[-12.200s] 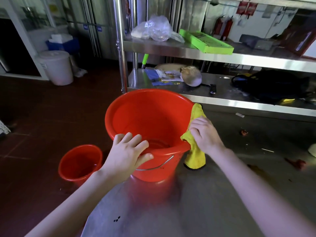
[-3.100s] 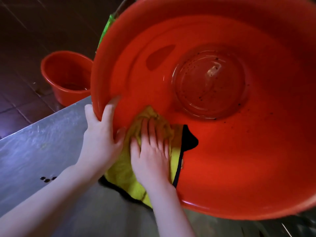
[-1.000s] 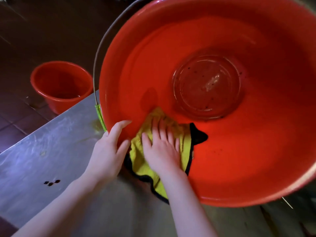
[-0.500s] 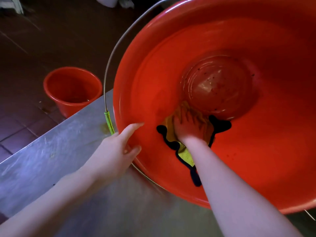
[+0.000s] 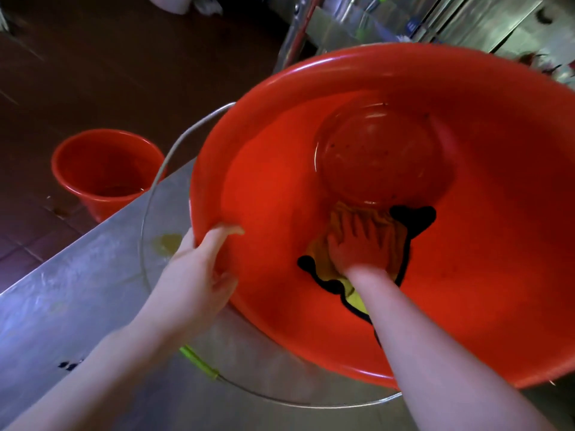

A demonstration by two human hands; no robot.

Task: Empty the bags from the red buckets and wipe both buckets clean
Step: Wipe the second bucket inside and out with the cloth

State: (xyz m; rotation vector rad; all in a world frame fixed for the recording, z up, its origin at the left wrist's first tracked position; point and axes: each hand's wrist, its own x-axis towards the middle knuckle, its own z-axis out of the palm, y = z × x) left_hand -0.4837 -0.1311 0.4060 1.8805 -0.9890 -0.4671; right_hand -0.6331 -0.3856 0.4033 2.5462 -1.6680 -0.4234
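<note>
My left grip point(image 5: 199, 269) clamps the tilted bucket point(image 5: 485, 250) by its rim. My right grip point(image 5: 361, 241), fingers flat, presses the cloth point(image 5: 353, 295); I should sweep firmly across the speckled base.

Bare arms
Left hand point(image 5: 199, 269) at the bucket point(image 5: 497, 259) rim and right hand point(image 5: 361, 244) inside it are showing bare past the wrist.
</note>
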